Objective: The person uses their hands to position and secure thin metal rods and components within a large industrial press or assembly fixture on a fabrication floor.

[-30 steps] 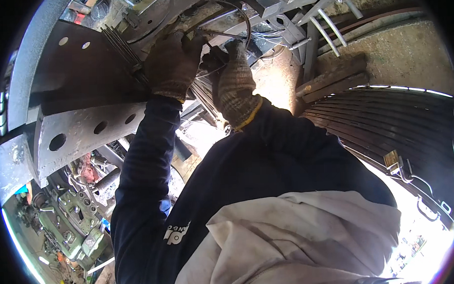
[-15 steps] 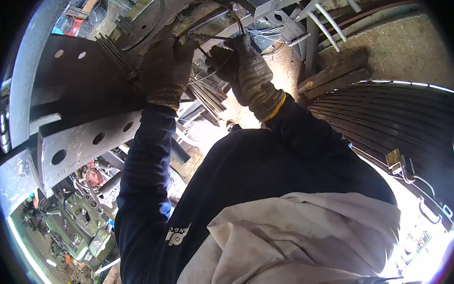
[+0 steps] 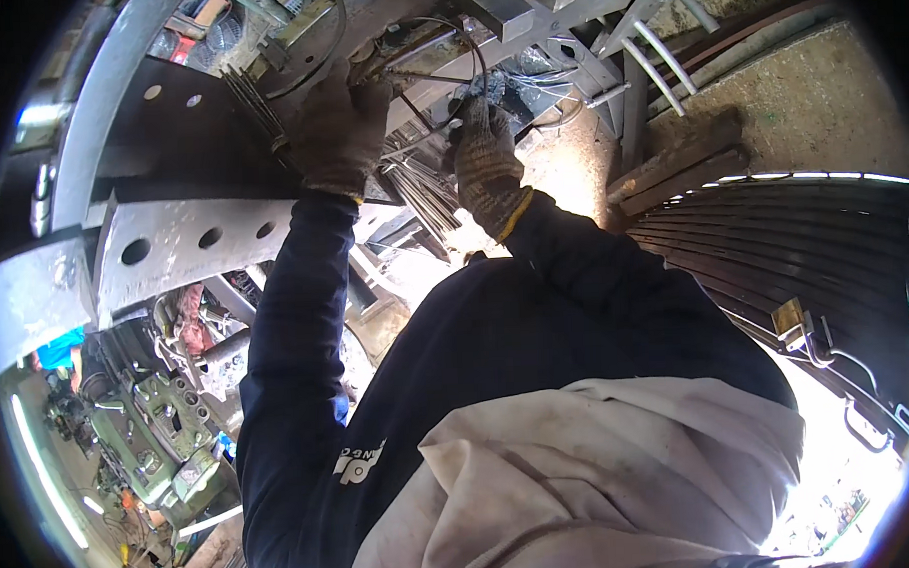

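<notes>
Both my hands wear dirty knitted work gloves with yellow cuffs and reach up over a steel workpiece. My right hand [image 3: 485, 163] is closed at the lower right side of a thin bent metal rod [image 3: 481, 51], which curves in an open loop above it. Left of it, my left hand [image 3: 341, 133] is closed beside the straight part of the rod; its fingertips are hidden, so what it grips cannot be made out. A steel beam [image 3: 438, 84] runs behind the hands.
Thin rods [image 3: 253, 103] stand left of my left hand, and another rod bundle [image 3: 421, 193] lies below the hands. A steel plate with round holes [image 3: 178, 244] spans the left. A green machine [image 3: 145, 440] stands lower left. Dark beams [image 3: 675, 161] and a corrugated shutter [image 3: 804, 247] are at right.
My right hand has shifted slightly down, and its wrist has moved left. The left hand stays near its place. A bright blue patch now shows at the far left, as the view has shifted slightly.
</notes>
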`<state>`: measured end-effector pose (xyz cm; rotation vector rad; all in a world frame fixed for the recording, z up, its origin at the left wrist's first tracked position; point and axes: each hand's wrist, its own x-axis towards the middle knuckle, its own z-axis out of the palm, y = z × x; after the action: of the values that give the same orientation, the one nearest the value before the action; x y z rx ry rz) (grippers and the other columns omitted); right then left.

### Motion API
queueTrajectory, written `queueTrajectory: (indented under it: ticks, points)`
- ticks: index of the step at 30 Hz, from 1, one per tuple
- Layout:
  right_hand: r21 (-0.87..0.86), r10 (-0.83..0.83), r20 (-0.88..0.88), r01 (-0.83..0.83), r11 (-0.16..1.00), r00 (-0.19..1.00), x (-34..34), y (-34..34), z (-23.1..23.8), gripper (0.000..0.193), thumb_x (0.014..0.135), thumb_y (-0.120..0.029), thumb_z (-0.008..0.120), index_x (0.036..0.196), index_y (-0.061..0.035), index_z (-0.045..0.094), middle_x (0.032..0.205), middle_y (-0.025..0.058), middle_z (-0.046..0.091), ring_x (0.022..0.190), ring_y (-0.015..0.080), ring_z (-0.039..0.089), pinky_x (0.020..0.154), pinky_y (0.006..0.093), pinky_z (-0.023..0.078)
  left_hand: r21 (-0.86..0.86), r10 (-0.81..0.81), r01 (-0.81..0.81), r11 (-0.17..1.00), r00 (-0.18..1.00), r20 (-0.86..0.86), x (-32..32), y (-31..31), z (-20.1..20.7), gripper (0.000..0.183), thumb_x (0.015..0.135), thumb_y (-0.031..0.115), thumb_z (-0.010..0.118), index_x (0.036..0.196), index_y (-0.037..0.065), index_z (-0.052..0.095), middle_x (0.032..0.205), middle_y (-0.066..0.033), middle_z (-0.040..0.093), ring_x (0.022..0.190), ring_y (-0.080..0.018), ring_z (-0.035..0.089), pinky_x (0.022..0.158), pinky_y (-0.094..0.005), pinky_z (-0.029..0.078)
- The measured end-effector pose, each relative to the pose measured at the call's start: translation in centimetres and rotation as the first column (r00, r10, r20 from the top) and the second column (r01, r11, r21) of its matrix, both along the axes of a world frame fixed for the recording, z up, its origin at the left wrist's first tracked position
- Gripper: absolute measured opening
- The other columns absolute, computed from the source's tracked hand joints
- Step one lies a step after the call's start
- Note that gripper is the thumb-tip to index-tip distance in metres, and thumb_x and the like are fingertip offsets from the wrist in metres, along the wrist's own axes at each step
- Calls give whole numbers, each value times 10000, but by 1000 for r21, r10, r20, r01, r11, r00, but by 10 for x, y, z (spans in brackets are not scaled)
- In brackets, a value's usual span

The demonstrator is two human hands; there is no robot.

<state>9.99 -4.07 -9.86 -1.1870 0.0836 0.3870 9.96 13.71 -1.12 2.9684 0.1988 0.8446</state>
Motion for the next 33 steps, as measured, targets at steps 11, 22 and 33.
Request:
queueTrajectory:
  ticks: [11, 22, 33]
  points:
    - [15, 219, 518, -265, 964, 827, -45, -31, 5, 374, 961, -249, 650, 1264, -36, 606, 1136, 148, 673, 1142, 306, 620, 1002, 398, 483, -267, -264, 262, 928, 964, 27, -49, -104, 26, 307, 973, 292, 636, 1166, 54, 664, 980, -187, 700, 890, -376, 693, 784, -446, 556]
    - [-774, 687, 518, -63, 630, 509, -1, -111, 68, 259, 1021, -255, 584, 1127, -34, 667, 1033, 161, 709, 915, 278, 713, 759, 361, 562, 263, -412, 431, 863, 902, -128, -61, -103, 74, 352, 925, 305, 660, 1242, 153, 671, 1113, -106, 692, 1008, -326, 663, 909, -460, 511]
    - [-66, 397, -23, -398, 915, 918, 27, -135, 39, 422, 1006, -419, 598, 1203, -59, 694, 813, 95, 711, 611, 178, 663, 551, 290, 539, -443, -209, -96, 891, 781, -589, -84, -190, 2, 563, 944, 357, 656, 1382, 30, 520, 1108, -243, 688, 987, -422, 694, 815, -517, 555]
